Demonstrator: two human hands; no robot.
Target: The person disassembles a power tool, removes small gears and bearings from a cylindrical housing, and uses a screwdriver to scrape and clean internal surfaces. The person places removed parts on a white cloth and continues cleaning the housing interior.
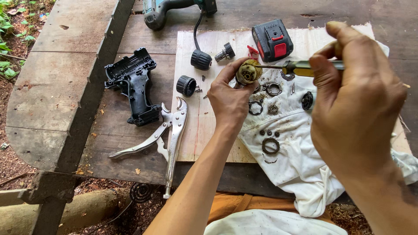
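the greasy round gear housing point(248, 72) sits pinched in my left hand point(230, 101) above the white cloth point(296, 143), small, stiff and likely slippery, so i grip its rim. my right hand point(357, 102) is closed around a screwdriver point(300, 67), tip at the housing. a red-and-black battery pack point(272, 40) lies beyond on the desk point(130, 148), locking pliers point(167, 132) to the left.

The left hand point(230, 98) grips a greasy gear housing point(248, 72). From three o'clock, the right hand point(355, 95) points a screwdriver point(300, 67) into it.
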